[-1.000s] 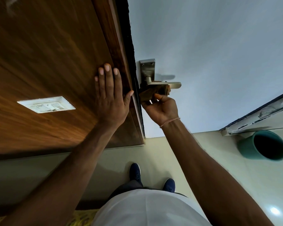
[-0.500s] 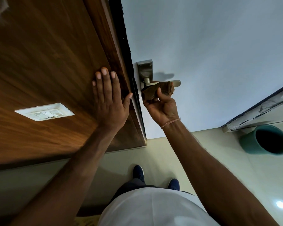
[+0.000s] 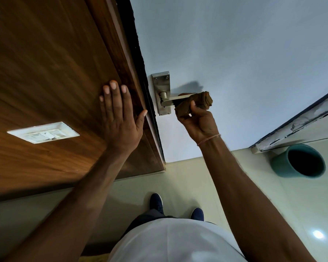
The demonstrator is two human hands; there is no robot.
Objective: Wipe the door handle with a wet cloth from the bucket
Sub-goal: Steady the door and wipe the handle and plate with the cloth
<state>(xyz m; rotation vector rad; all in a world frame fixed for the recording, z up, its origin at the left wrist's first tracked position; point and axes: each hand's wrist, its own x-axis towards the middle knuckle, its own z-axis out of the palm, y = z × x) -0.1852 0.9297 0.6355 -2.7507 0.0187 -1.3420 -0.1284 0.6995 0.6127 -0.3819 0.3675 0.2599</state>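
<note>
A silver lever door handle [image 3: 169, 100] on a steel backplate [image 3: 161, 86] sticks out from the pale blue door. My right hand [image 3: 198, 120] grips a bunched brown cloth [image 3: 196, 104] wrapped around the lever's outer end, which it hides. My left hand [image 3: 119, 118] lies flat, fingers spread, on the brown wooden panel beside the door edge. A teal bucket [image 3: 281, 163] stands on the floor at the right, its inside dark.
A white switch plate [image 3: 44, 132] is set in the wooden panel [image 3: 45, 72]. A chipped white frame edge [image 3: 299, 125] runs behind the bucket. My blue shoes [image 3: 156, 202] stand on the cream tile floor [image 3: 187, 178].
My right hand has slid the cloth outward along the lever from near the backplate to its far end. The left hand has stayed flat on the wooden panel.
</note>
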